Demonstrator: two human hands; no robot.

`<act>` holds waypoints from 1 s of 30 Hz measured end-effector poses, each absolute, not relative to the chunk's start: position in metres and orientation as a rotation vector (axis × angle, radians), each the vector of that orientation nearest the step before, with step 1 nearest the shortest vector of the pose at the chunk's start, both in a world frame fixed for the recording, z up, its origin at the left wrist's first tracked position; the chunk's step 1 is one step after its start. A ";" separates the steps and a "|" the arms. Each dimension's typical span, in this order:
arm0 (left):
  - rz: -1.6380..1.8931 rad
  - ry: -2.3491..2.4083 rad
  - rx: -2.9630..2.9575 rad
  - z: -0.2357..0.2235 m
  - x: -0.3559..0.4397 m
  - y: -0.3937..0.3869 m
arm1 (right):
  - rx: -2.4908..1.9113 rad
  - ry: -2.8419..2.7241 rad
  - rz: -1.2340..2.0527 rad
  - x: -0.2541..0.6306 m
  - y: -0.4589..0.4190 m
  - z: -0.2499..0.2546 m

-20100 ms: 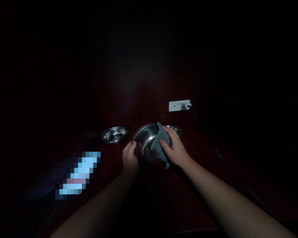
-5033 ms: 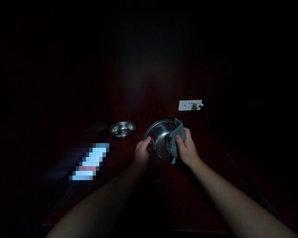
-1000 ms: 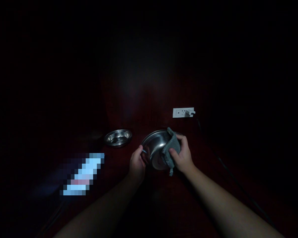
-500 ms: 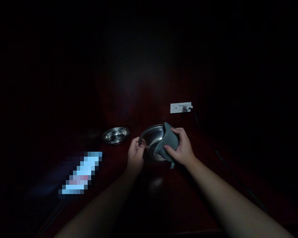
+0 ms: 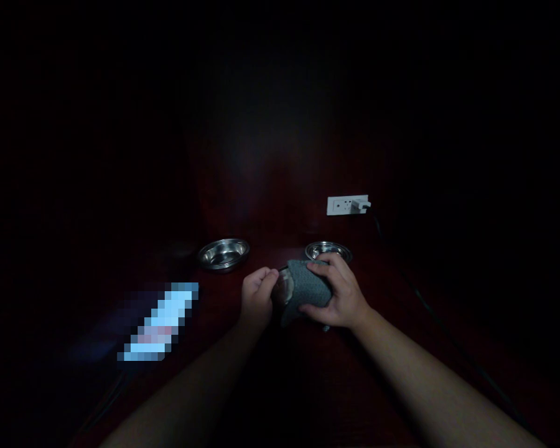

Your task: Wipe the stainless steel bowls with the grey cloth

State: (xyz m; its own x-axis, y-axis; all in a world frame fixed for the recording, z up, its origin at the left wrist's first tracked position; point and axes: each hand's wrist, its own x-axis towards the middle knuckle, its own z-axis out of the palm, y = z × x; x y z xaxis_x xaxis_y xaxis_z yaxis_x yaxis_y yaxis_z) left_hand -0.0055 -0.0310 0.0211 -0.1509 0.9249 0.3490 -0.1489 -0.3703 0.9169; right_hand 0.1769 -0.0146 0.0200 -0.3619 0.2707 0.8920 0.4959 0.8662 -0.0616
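Note:
My left hand (image 5: 258, 297) is closed on the left edge of a shiny steel bowl (image 5: 285, 285), which is tilted so that only a narrow strip of it shows. A grey-green cloth (image 5: 308, 289) covers the rest of the bowl. My right hand (image 5: 338, 291) grips this cloth against the bowl, thumb below and fingers over the top. Just behind the right hand, a second steel bowl (image 5: 327, 247) sits on the dark red table, partly hidden by the fingers. Farther left on the table rests another steel bowl (image 5: 224, 254), apart from both hands.
A lit, pixelated screen (image 5: 163, 323) lies at the left, with thin cables running below it. A white wall socket (image 5: 348, 205) with a plug in it is at the back right. Its dark cable (image 5: 424, 302) trails down the right side. The surroundings are very dark.
The held bowl has been tipped, so its broad shiny face no longer shows. My right hand and the cloth have shifted slightly down and across it. The bowl behind has come into view.

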 end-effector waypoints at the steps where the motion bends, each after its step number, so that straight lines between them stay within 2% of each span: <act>1: 1.665 0.935 1.218 0.020 -0.005 -0.030 | -0.553 -1.949 -0.262 0.177 -0.015 0.020; 10: 1.777 0.627 0.531 0.018 0.007 -0.022 | -0.577 -1.689 -0.059 0.177 -0.009 0.017; 24: 1.717 0.377 0.656 0.021 0.009 -0.027 | -0.674 -1.530 0.118 0.173 -0.004 0.009; 30: 1.693 0.437 0.642 0.019 0.011 -0.023 | -0.710 -1.512 0.172 0.174 -0.002 0.007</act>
State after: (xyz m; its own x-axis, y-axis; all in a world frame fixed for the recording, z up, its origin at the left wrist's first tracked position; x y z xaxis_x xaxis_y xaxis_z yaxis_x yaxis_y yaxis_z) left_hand 0.0107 -0.0230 0.0192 -0.1347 0.9747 0.1786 -0.7667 -0.2167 0.6043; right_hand 0.1739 -0.0020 0.0075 0.0899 0.5238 0.8471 0.3206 0.7901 -0.5225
